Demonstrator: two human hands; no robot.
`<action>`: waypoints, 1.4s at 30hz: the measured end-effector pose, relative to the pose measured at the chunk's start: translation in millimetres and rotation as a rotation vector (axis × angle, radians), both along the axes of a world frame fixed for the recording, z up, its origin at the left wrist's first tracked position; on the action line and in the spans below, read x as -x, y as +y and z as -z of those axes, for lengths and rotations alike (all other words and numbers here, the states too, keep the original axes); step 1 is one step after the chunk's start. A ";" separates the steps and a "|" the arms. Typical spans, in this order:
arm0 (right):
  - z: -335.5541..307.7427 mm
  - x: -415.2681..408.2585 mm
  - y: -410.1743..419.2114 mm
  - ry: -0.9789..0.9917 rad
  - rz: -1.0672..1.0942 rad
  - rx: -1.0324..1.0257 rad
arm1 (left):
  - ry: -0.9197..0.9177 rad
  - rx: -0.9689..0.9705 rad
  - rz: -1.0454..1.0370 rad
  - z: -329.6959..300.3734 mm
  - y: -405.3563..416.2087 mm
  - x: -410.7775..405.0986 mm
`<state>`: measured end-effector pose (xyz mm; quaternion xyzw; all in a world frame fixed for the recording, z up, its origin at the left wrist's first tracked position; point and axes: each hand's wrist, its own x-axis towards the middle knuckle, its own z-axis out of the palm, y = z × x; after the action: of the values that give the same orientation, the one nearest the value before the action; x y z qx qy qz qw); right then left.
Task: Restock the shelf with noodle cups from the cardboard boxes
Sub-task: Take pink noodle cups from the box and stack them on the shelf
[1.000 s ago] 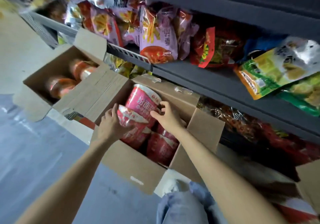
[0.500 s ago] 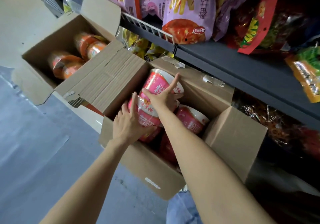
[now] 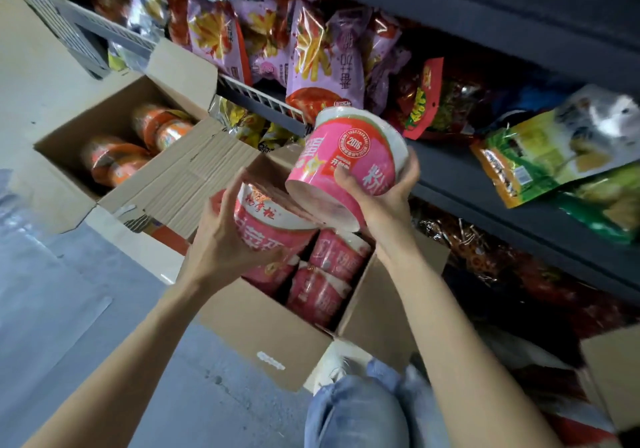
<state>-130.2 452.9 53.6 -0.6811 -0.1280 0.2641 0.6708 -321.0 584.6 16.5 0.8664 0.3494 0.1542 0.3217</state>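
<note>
My right hand (image 3: 384,194) grips a pink noodle cup (image 3: 349,156), tilted on its side and lifted above the open cardboard box (image 3: 273,336). My left hand (image 3: 221,239) holds a second pink noodle cup (image 3: 270,225) by its side, just over the box's opening. Several more pink cups (image 3: 329,274) lie packed inside the box below both hands. The dark shelf (image 3: 467,177) runs along the right, just behind the raised cup.
A second open box (image 3: 69,170) with orange noodle cups (image 3: 114,160) sits to the left on the grey floor. Snack bags (image 3: 322,63) fill the shelf above; green bags (image 3: 554,149) lie further right. My knee in jeans (image 3: 356,413) is below. Another box corner (image 3: 613,375) shows at right.
Both hands have lifted out of the box, each with a pink cup. The right hand's cup rose highest, toward the shelf. The view shifted upward a little.
</note>
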 end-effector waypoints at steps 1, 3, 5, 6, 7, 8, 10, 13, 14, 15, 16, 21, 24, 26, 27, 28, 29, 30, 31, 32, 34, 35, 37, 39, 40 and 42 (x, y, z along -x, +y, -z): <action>-17.0 -1.1 -10.7 -0.044 -0.016 -0.032 | -0.073 0.008 0.041 -14.8 -5.7 -5.2; -52.9 -0.5 -29.3 -0.197 -0.026 -0.045 | -0.226 -0.044 0.146 -42.9 -17.9 -22.1; -92.9 2.7 -46.4 -0.396 0.010 -0.016 | -0.290 -0.125 0.216 -65.9 -30.6 -42.8; -113.1 3.8 -55.4 -0.485 0.034 -0.015 | -0.316 -0.124 0.224 -77.5 -37.2 -53.1; -133.2 3.3 -65.6 -0.561 0.054 -0.026 | -0.343 -0.094 0.208 -93.7 -46.3 -63.0; -151.7 1.5 -76.0 -0.630 0.071 -0.038 | -0.375 -0.042 0.185 -110.5 -55.5 -72.6; -186.4 -4.4 -96.9 -0.768 0.108 -0.048 | -0.442 -0.037 0.187 -145.1 -77.3 -92.2; -232.5 -19.8 -125.4 -0.945 0.175 -0.084 | -0.538 -0.225 0.161 -198.6 -113.4 -126.9; -245.2 -26.8 -133.2 -0.987 0.202 -0.087 | -0.580 -0.229 0.148 -212.2 -123.8 -140.4; -256.5 -33.6 -140.3 -1.026 0.229 -0.085 | -0.617 -0.221 0.142 -223.9 -134.4 -153.7; -265.3 -41.2 -145.8 -1.060 0.257 -0.072 | -0.643 -0.191 0.138 -231.6 -143.1 -168.4; -280.1 -80.4 -156.8 -1.167 0.332 0.081 | -0.765 0.019 0.154 -243.4 -185.8 -236.9; -277.4 -107.3 -158.8 -1.207 0.308 0.133 | -0.791 0.093 0.145 -233.4 -197.6 -274.0; -274.3 -124.4 -159.0 -1.227 0.316 0.210 | -0.804 0.110 0.152 -228.5 -198.0 -294.4; -272.3 -132.0 -159.1 -1.224 0.319 0.265 | -0.801 0.119 0.165 -226.8 -195.9 -302.8; -269.7 -139.6 -159.6 -1.222 0.320 0.328 | -0.786 0.130 0.186 -226.6 -193.4 -310.2; -266.6 -145.9 -160.9 -1.233 0.325 0.400 | -0.754 0.134 0.210 -227.6 -190.7 -316.6; -262.6 -150.0 -162.5 -1.264 0.338 0.472 | -0.706 0.129 0.231 -229.0 -187.5 -323.2; -258.0 -151.9 -164.2 -1.315 0.360 0.535 | -0.629 0.087 0.234 -231.8 -183.6 -330.7; -252.5 -152.6 -165.2 -1.382 0.384 0.582 | -0.512 0.016 0.224 -235.6 -178.6 -339.6; -238.7 -153.1 -163.5 -1.509 0.381 0.622 | -0.269 -0.116 0.191 -246.2 -166.5 -354.7; -230.6 -156.0 -160.9 -1.545 0.346 0.630 | -0.211 -0.125 0.197 -251.6 -160.1 -359.4; -219.5 -167.1 -155.8 -1.556 0.255 0.663 | -0.241 -0.075 0.265 -256.0 -148.7 -362.6; -213.4 -183.8 -152.2 -1.577 0.210 0.714 | -0.365 0.007 0.331 -249.7 -139.0 -357.3; -210.4 -192.0 -150.5 -1.599 0.200 0.744 | -0.388 0.022 0.349 -242.4 -134.5 -352.0; -204.1 -206.6 -145.8 -1.635 0.186 0.809 | -0.342 -0.092 0.356 -223.8 -125.4 -340.1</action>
<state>76.5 307.2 257.7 -0.8463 -0.4053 -0.3307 0.1004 19.0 459.2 240.4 0.8892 0.1245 0.2553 0.3587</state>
